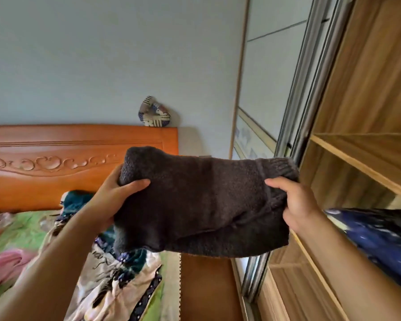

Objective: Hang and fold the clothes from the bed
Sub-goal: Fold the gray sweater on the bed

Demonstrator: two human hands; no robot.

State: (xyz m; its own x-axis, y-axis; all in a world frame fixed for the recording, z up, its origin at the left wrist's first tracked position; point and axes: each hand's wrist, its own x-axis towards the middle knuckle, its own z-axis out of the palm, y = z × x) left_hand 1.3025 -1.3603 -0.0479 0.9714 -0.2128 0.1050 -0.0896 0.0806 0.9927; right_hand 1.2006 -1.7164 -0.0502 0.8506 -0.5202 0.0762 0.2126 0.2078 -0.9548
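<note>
A folded dark brown knitted sweater [202,202] is held up in the air between both hands, in front of the open wardrobe. My left hand [116,198] grips its left end, thumb on top and fingers underneath. Its right end, by the ribbed cuff, is gripped the same way by my right hand [294,205]. Below and to the left lies the bed [16,230] with a green sheet and more clothes on it: a cream printed garment [116,281], a teal one [77,200] and a pink one [5,265].
The wooden wardrobe [361,144] stands open at the right with shelves and a metal sliding-door track [296,126]. A dark blue bag or garment [380,237] lies on a lower shelf. An orange carved headboard [79,163] backs the bed, with a patterned cushion [153,112] on top.
</note>
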